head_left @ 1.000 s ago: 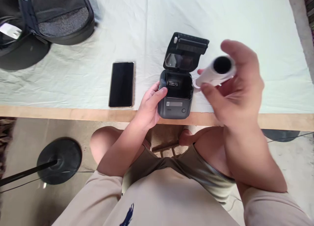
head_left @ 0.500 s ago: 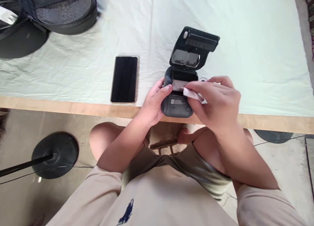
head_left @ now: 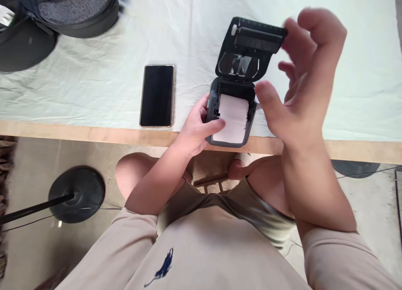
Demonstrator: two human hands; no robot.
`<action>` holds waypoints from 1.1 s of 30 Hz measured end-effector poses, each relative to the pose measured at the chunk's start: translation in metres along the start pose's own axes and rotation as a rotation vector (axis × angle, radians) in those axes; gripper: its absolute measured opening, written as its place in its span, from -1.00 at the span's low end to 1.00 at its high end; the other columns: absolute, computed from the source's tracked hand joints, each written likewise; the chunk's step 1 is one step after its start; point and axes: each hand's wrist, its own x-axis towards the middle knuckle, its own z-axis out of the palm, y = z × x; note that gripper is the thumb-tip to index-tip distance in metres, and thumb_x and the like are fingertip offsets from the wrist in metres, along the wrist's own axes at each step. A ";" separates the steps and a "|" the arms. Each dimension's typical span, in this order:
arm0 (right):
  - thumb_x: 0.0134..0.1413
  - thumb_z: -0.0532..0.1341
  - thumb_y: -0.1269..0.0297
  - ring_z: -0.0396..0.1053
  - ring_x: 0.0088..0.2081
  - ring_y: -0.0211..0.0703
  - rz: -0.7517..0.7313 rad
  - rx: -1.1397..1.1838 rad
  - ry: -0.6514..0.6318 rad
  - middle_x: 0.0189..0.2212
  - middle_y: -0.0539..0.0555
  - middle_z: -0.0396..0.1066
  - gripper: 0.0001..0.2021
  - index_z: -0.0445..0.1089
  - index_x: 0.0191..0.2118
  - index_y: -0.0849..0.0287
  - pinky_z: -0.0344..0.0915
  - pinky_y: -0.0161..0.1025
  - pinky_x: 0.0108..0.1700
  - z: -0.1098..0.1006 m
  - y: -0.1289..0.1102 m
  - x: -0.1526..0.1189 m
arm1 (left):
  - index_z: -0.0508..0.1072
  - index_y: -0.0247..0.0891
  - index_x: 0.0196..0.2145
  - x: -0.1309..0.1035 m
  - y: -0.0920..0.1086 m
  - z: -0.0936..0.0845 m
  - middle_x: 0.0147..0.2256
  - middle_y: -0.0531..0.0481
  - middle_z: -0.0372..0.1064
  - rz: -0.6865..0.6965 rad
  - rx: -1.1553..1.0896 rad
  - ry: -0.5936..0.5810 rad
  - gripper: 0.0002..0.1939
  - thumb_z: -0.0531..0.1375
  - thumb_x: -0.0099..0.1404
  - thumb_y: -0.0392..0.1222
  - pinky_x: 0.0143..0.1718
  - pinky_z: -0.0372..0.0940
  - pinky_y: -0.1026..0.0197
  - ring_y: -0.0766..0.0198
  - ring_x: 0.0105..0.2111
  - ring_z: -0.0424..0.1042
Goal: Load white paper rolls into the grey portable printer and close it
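White paper (head_left: pixel 234 116) now lies across the boxy grey printer (head_left: pixel 235 87) left hand (head_left: pixel 198 128) holds, splayed right hand (head_left: pixel 309 86) perhaps touching at three o'clock.

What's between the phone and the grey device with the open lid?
Between the phone and the device lie the left hand, which holds the device, and pale cloth, as the head view shows.
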 end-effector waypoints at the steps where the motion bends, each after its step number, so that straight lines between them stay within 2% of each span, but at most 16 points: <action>1: 0.47 0.16 -0.10 0.40 0.39 0.17 -0.014 0.038 0.007 0.41 0.17 0.29 -0.42 0.13 0.45 -0.06 0.49 0.12 0.24 0.001 0.002 0.002 | 0.54 -0.12 -0.09 0.000 -0.001 -0.001 -0.30 0.09 0.61 0.010 0.017 0.001 -0.50 0.56 0.02 -0.14 -0.29 0.53 0.18 0.14 -0.28 0.67; 3: 0.48 0.18 -0.02 0.56 0.18 0.06 -0.049 0.094 0.110 0.23 0.12 0.45 -0.54 0.29 0.36 -0.07 0.54 0.02 0.08 0.001 0.001 0.001 | 0.53 -0.10 -0.06 0.001 -0.004 -0.003 -0.29 0.08 0.61 0.033 0.044 0.006 -0.46 0.57 0.04 -0.04 -0.28 0.54 0.12 0.05 -0.23 0.70; 4: 0.48 0.19 0.04 0.59 0.12 0.02 -0.049 0.085 0.122 0.16 0.09 0.50 -0.62 0.37 0.29 -0.06 0.54 -0.04 -0.02 0.001 -0.001 -0.002 | 0.53 -0.08 -0.03 0.001 -0.005 -0.004 -0.28 0.07 0.61 0.039 0.051 0.005 -0.42 0.59 0.02 0.00 -0.30 0.54 0.11 0.02 -0.21 0.71; 6: 0.46 0.20 0.16 0.61 0.02 -0.02 -0.041 0.026 0.074 0.05 0.07 0.57 -0.74 0.47 0.16 -0.04 0.51 -0.14 -0.23 0.000 -0.006 -0.008 | 0.52 -0.06 0.02 0.000 -0.007 -0.006 -0.27 0.07 0.61 0.034 0.054 -0.008 -0.31 0.62 -0.03 0.05 -0.33 0.53 0.10 -0.03 -0.19 0.71; 8: 0.42 0.22 0.20 0.62 -0.06 -0.03 -0.024 -0.045 -0.017 -0.01 0.09 0.60 -0.77 0.49 0.10 -0.01 0.50 -0.16 -0.32 -0.002 -0.011 -0.016 | 0.50 -0.06 0.06 0.000 -0.007 -0.007 -0.24 0.04 0.63 0.017 0.037 -0.024 -0.25 0.62 -0.05 0.09 -0.31 0.55 0.06 -0.10 -0.14 0.72; 11: 0.36 0.29 0.14 0.59 -0.25 -0.13 0.029 -0.063 -0.074 0.18 0.15 0.52 -0.72 0.47 0.13 -0.02 0.54 -0.14 -0.36 -0.004 -0.017 -0.026 | 0.49 -0.05 0.10 -0.003 -0.004 -0.004 -0.14 -0.04 0.65 0.010 0.002 -0.046 -0.23 0.59 0.00 0.19 -0.24 0.57 -0.01 -0.22 0.00 0.69; 13: 0.31 0.35 0.13 0.50 -0.38 -0.25 0.094 -0.009 -0.105 0.32 0.16 0.43 -0.64 0.43 0.17 -0.06 0.51 -0.17 -0.41 -0.004 -0.020 -0.030 | 0.50 -0.02 0.08 -0.007 -0.001 0.003 -0.12 -0.07 0.66 0.012 0.002 -0.047 -0.30 0.56 0.06 0.22 -0.27 0.56 0.00 -0.24 0.02 0.68; 15: 0.30 0.35 0.15 0.44 -0.44 -0.31 0.170 0.061 -0.163 0.33 0.13 0.42 -0.55 0.36 0.26 -0.10 0.49 -0.19 -0.44 -0.003 -0.022 -0.034 | 0.55 -0.01 -0.01 -0.011 0.003 0.012 -0.17 -0.08 0.66 0.017 0.008 -0.004 -0.44 0.53 0.13 0.23 -0.31 0.53 0.01 -0.23 -0.02 0.68; 18: 0.33 0.30 0.19 0.46 -0.40 -0.26 0.242 0.102 -0.234 0.22 0.10 0.50 -0.47 0.27 0.35 -0.10 0.50 -0.20 -0.41 -0.003 -0.022 -0.036 | 0.59 -0.05 -0.15 -0.016 0.007 0.023 -0.25 -0.11 0.62 0.014 0.018 0.076 -0.53 0.54 0.12 0.23 -0.28 0.54 -0.03 -0.26 0.00 0.66; 22: 0.33 0.29 0.20 0.56 -0.25 -0.15 0.289 0.092 -0.260 0.24 0.11 0.51 -0.47 0.27 0.36 -0.08 0.54 -0.19 -0.35 -0.001 -0.019 -0.037 | 0.60 -0.04 -0.13 -0.016 0.010 0.027 -0.15 -0.09 0.63 0.013 0.005 0.107 -0.45 0.59 0.01 0.23 -0.18 0.57 -0.01 -0.29 0.17 0.60; 24: 0.35 0.28 0.17 0.58 -0.20 -0.12 0.290 0.108 -0.252 0.25 0.12 0.51 -0.48 0.28 0.36 -0.06 0.52 -0.21 -0.37 0.001 -0.016 -0.038 | 0.60 -0.03 -0.12 -0.014 0.009 0.025 -0.09 -0.11 0.65 0.015 -0.033 0.078 -0.44 0.60 0.02 0.22 -0.07 0.58 -0.04 -0.30 0.27 0.54; 27: 0.39 0.26 0.09 0.58 -0.24 -0.15 0.292 0.140 -0.212 0.28 0.14 0.50 -0.51 0.32 0.35 -0.03 0.45 -0.24 -0.45 0.004 -0.011 -0.038 | 0.61 -0.07 -0.13 -0.010 0.005 0.019 0.03 -0.12 0.67 -0.020 -0.126 -0.036 -0.51 0.51 0.19 0.31 0.19 0.53 -0.10 -0.28 0.41 0.39; 30: 0.44 0.22 0.00 0.60 -0.24 -0.15 0.304 0.139 -0.150 0.41 0.21 0.40 -0.52 0.35 0.36 0.00 0.44 -0.25 -0.46 0.005 -0.008 -0.037 | 0.59 -0.15 -0.12 -0.005 0.001 0.014 0.03 -0.10 0.68 -0.057 -0.222 -0.002 -0.67 0.25 0.51 0.17 0.32 0.48 -0.09 -0.13 0.47 0.34; 33: 0.41 0.27 -0.01 0.61 -0.23 -0.16 0.297 0.142 -0.162 0.48 0.24 0.32 -0.47 0.35 0.38 0.02 0.45 -0.27 -0.45 0.004 -0.006 -0.037 | 0.58 -0.18 -0.15 -0.003 0.000 0.011 -0.01 -0.09 0.68 -0.042 -0.183 0.057 -0.70 0.18 0.59 0.06 0.31 0.50 -0.06 -0.08 0.45 0.37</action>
